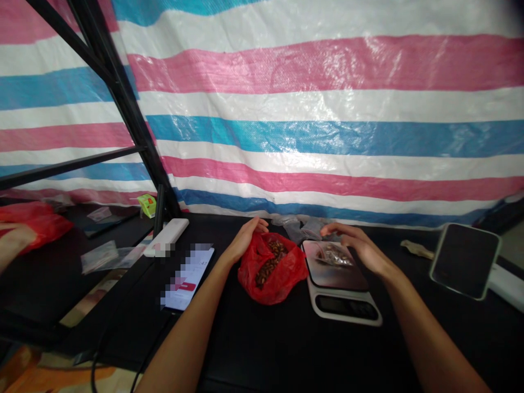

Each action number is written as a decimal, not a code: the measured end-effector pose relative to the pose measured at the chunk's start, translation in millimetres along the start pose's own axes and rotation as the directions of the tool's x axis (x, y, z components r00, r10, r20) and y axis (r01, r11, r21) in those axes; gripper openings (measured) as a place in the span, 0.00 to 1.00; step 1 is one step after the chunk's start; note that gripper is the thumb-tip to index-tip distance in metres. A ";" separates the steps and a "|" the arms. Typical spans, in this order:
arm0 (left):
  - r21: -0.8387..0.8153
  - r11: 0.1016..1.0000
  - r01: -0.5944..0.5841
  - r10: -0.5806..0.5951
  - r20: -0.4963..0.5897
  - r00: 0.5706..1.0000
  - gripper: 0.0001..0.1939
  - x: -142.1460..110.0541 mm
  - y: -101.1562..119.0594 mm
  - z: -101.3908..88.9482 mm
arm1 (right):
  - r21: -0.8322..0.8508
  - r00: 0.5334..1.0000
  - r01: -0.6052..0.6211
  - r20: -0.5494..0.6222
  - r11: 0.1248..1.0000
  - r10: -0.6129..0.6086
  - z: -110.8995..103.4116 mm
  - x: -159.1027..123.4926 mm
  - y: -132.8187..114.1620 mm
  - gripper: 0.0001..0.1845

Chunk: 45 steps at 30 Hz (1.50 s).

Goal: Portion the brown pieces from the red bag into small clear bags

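A red plastic bag (pixel 282 281) stands with its mouth spread, showing small brown pieces (pixel 272 262) inside; I cannot make out their kind. My left hand (pixel 246 238) rests along the bag's upper left side, fingers stretched out and not gripping. To the right of the bag is a kitchen scale (pixel 344 308) with a metal plate and a dark display. On its plate lies a small clear bag (pixel 333 255) with brownish contents. Over the scale's far right corner hovers my right hand (pixel 360 244), fingers apart and slightly curled, close to several clear plastic bags (pixel 292 225) behind the scale.
A lit phone (pixel 188 278) and a white power strip (pixel 167 237) lie to the left. At right are a dark-screened device (pixel 465 262) and a crumpled tan scrap (pixel 416 249). Beyond the black frame (pixel 118 93), another person's hand (pixel 14 245) is at a red bag. Striped sheeting (pixel 327 131) hangs behind.
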<state>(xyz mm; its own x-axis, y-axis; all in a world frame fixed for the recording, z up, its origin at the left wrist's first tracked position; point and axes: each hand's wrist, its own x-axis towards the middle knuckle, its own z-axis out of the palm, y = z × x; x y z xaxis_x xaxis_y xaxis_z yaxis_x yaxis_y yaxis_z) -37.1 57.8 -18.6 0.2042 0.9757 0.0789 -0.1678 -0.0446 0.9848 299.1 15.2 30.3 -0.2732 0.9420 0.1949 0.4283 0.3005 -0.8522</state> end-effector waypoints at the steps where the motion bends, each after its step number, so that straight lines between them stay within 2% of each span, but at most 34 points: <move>1: 0.003 1.000 -0.009 0.009 -0.029 1.000 0.27 0.6 0.1 -1.1 | 0.014 1.000 -0.006 0.011 1.000 0.006 -0.6 -0.7 -1.4 0.23; 6: 0.065 0.996 -0.059 0.067 -0.132 0.989 0.27 0.5 0.4 -5.5 | -0.009 0.985 -0.100 0.139 0.995 0.100 -1.3 -5.5 -7.9 0.25; 13: 0.030 0.992 -0.122 0.125 -0.170 0.978 0.27 0.2 3.0 -6.0 | 0.032 0.979 -0.108 0.175 0.994 0.100 -3.5 -10.1 -0.3 0.31; 20: 0.070 0.991 -0.111 0.121 -0.161 0.979 0.28 1.8 -0.2 -6.8 | -0.129 0.964 -0.091 0.236 0.987 0.119 -4.4 -8.6 7.0 0.34; 23: 0.076 0.991 -0.108 0.119 -0.150 0.981 0.28 2.0 -1.0 -6.5 | -0.261 0.975 -0.076 0.182 0.962 0.126 0.5 -5.7 5.1 0.32; 25: 0.079 0.991 -0.106 0.117 -0.147 0.982 0.28 1.9 -0.5 -6.0 | -0.260 0.985 -0.038 0.151 0.965 0.079 9.4 -3.4 -2.8 0.27; 28: 0.073 0.992 -0.099 0.109 -0.141 0.984 0.28 1.2 1.0 -5.4 | -0.132 0.989 0.055 0.146 0.990 -0.036 33.3 0.2 -20.7 0.22; 30: 0.064 0.994 -0.094 0.102 -0.134 0.986 0.28 0.5 1.7 -5.0 | -0.137 0.984 0.170 0.071 0.976 -0.161 53.6 2.3 -30.9 0.20; 33: 0.062 0.994 -0.093 0.100 -0.131 0.986 0.28 -0.2 2.1 -4.6 | -0.298 0.948 0.309 0.026 0.903 -0.316 80.5 4.4 -37.2 0.20; 35: 0.060 0.994 -0.091 0.098 -0.127 0.987 0.27 -0.4 2.3 -4.4 | -0.411 0.925 0.363 0.049 0.836 -0.377 92.0 4.9 -35.8 0.22; 39: 0.043 0.996 -0.081 0.085 -0.116 0.990 0.28 -0.4 2.8 -3.9 | -0.500 0.922 0.368 0.086 0.784 -0.379 100.6 5.1 -28.8 0.26; 45: 0.035 0.996 -0.078 0.081 -0.106 0.991 0.28 -0.7 2.5 -4.0 | -0.447 0.939 0.324 0.042 0.834 -0.342 99.3 6.7 -31.0 0.24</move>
<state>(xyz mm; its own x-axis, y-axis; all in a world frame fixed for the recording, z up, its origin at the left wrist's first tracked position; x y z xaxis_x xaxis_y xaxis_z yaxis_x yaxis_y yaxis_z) -41.5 57.8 -16.8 0.0870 0.9861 0.1418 -0.1495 -0.1278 0.9805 198.5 -2.7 9.8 -0.4395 0.7751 0.4539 0.6539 0.6225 -0.4300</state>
